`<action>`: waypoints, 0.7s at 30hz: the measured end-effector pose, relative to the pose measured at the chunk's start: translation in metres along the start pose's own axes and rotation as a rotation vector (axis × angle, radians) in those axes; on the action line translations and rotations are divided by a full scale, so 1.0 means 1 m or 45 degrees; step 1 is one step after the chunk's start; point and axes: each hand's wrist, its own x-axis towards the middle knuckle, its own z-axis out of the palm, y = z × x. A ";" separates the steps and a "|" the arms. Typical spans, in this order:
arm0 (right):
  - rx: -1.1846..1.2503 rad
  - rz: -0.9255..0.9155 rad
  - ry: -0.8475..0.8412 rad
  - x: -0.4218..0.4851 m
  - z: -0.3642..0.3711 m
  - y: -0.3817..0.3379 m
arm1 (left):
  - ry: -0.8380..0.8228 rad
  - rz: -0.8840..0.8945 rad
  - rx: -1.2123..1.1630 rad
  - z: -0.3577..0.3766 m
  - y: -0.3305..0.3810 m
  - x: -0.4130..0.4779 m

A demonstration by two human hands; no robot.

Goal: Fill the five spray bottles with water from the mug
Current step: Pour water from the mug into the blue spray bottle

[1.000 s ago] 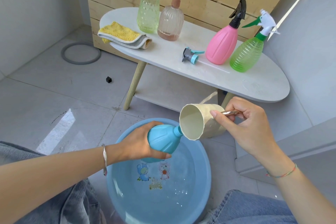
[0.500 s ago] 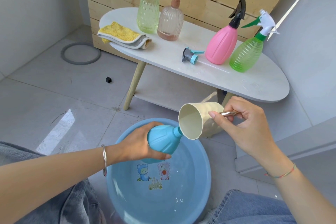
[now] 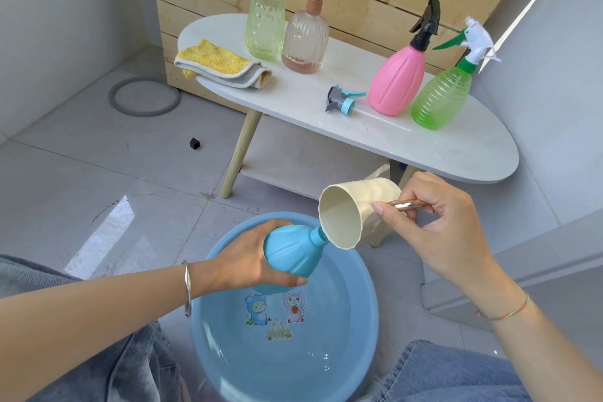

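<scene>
My left hand (image 3: pixel 248 263) grips an uncapped blue bottle (image 3: pixel 290 253), tilted with its neck to the right, above the blue basin (image 3: pixel 365 310). My right hand (image 3: pixel 437 225) pinches the metal handle of a cream mug (image 3: pixel 352 215), tipped on its side with its rim against the bottle's neck. The blue bottle's spray head (image 3: pixel 341 102) lies on the white table (image 3: pixel 456 147). On that table stand a light green bottle (image 3: pixel 265 19), a clear brownish bottle (image 3: pixel 305 39), a pink bottle (image 3: pixel 399 78) and a green bottle (image 3: pixel 440 98).
A folded yellow cloth (image 3: pixel 218 64) lies on the table's left end. A grey ring (image 3: pixel 144 96) and a small black cube (image 3: pixel 194 143) sit on the floor tiles. The basin holds water between my knees. A wooden slat wall stands behind the table.
The mug has tipped a little further, its mouth turned more toward me. Bottle and left hand hold almost still.
</scene>
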 end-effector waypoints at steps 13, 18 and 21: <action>-0.052 -0.102 0.009 0.001 0.000 -0.002 | -0.010 -0.009 -0.033 -0.001 0.002 0.000; -0.082 -0.127 0.002 0.001 0.001 -0.003 | -0.006 -0.007 -0.033 -0.001 0.001 -0.001; -0.092 -0.145 0.003 0.001 0.001 -0.004 | -0.005 -0.010 -0.033 0.000 0.002 0.000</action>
